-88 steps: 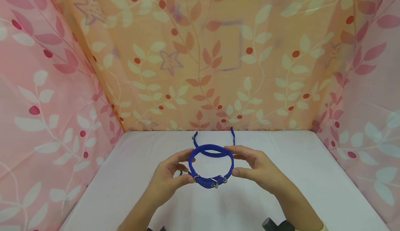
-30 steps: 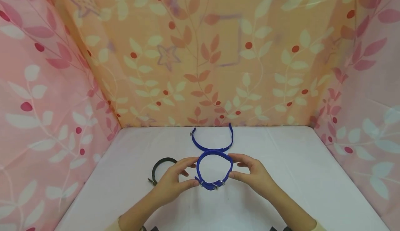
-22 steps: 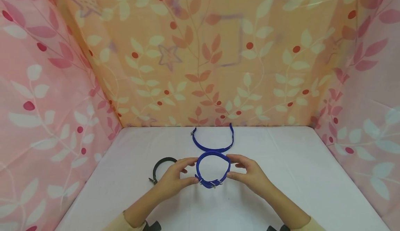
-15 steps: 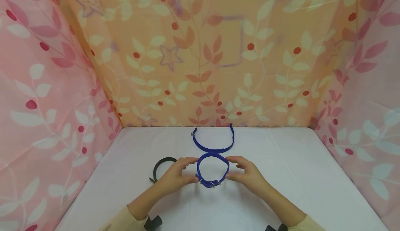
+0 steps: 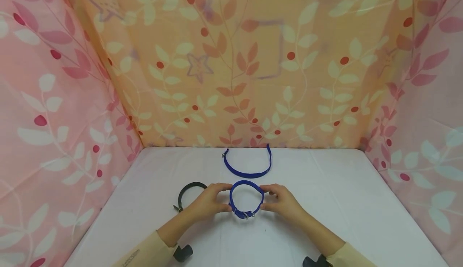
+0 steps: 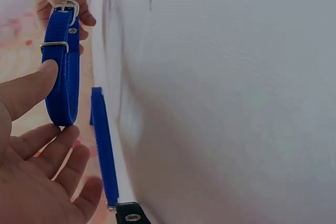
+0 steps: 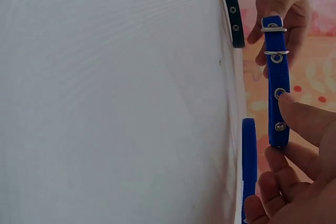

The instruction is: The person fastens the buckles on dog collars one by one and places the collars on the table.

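Blue webbing forms the collar (image 5: 240, 214) that is held up above the middle of the white table (image 5: 325, 186). Its buckle (image 6: 65, 9) appears to be fastened already, so the closing of this loop is judged done; its setting down is not yet done. A second blue strap (image 5: 247, 175) is laid, ends apart and unfastened, by the table's far edge; whether it is to be closed cannot be told. A dark collar (image 5: 191, 184) is placed left of centre, partly hidden by the left hand (image 5: 209, 202). By that hand the held loop is pinched at its left side, thumb near and forefinger far; its right side is pinched likewise by the right hand (image 5: 283, 200). Both forearms are angled inward from the table's near corners, the remaining fingers loosely bent.
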Available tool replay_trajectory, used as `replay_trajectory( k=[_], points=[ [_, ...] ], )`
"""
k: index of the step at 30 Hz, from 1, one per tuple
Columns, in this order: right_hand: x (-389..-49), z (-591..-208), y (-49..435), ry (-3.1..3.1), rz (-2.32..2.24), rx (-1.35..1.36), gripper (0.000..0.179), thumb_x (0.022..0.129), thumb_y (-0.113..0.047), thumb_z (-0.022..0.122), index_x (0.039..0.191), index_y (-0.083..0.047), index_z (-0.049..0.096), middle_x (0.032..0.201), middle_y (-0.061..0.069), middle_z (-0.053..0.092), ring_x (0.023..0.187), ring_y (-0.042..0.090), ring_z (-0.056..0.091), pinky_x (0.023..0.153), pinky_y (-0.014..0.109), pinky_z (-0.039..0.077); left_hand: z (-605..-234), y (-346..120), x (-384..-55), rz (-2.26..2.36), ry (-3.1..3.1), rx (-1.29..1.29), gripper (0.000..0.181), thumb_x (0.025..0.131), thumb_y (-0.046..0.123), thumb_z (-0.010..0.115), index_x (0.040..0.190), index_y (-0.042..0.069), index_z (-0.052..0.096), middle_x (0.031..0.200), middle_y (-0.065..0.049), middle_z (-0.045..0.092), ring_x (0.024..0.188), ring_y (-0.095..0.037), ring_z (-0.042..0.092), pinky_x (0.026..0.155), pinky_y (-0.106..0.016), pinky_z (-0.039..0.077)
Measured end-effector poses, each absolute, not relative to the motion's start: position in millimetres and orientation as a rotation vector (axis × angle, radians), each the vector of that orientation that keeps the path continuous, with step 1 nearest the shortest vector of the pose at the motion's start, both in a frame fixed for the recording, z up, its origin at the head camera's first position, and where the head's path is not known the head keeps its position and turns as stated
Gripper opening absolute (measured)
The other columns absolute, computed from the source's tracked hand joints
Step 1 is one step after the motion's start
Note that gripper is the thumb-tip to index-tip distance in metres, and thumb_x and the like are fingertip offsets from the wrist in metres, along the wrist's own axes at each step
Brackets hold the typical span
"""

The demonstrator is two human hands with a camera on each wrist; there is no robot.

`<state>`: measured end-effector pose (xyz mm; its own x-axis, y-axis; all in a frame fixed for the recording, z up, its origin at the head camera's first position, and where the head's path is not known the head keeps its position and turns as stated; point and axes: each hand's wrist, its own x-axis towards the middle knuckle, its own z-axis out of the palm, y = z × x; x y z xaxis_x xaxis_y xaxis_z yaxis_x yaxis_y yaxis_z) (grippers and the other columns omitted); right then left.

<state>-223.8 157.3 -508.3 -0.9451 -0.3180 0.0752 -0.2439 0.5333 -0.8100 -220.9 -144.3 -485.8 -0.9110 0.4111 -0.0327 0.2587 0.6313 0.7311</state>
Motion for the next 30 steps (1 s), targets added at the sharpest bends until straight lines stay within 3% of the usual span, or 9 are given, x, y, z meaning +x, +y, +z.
replay_trajectory(
  k=[9, 19, 30],
  points=[
    [-228.0, -515.4, 156.9, 2.708, -1.376, -0.457, 0.057, 0.079, -0.026, 0.090, 0.131, -0.017, 0.070, 0.124, -0.002, 0.070, 0.114, 0.022, 0.059, 0.102, 0.051, 0.048, -494.3, -140.0, -231.9, 1.107, 2.651, 0.563, 0.070, 0.079, 0.030, 0.090, 0.141, 0.018, 0.061, 0.133, 0.002, 0.064, 0.125, -0.024, 0.054, 0.106, -0.051, 0.047],
    [-237.4, -523.6, 155.3, 2.756, -1.293, -0.568, 0.060, 0.077, -0.026, 0.091, 0.131, -0.013, 0.069, 0.122, -0.002, 0.071, 0.113, 0.020, 0.057, 0.101, 0.048, 0.047, -503.3, -139.0, -238.3, 1.053, 2.690, 0.632, 0.069, 0.077, 0.023, 0.091, 0.138, 0.008, 0.063, 0.129, -0.006, 0.067, 0.118, -0.025, 0.058, 0.100, -0.047, 0.049],
    [-239.0, -525.5, 155.3, 2.779, -1.259, -0.597, 0.059, 0.076, -0.025, 0.091, 0.129, -0.011, 0.070, 0.123, 0.000, 0.071, 0.115, 0.022, 0.058, 0.103, 0.050, 0.045, -505.7, -137.3, -240.2, 1.017, 2.708, 0.631, 0.069, 0.077, 0.022, 0.091, 0.138, 0.006, 0.063, 0.127, -0.006, 0.067, 0.116, -0.024, 0.057, 0.098, -0.045, 0.049]
  ],
)
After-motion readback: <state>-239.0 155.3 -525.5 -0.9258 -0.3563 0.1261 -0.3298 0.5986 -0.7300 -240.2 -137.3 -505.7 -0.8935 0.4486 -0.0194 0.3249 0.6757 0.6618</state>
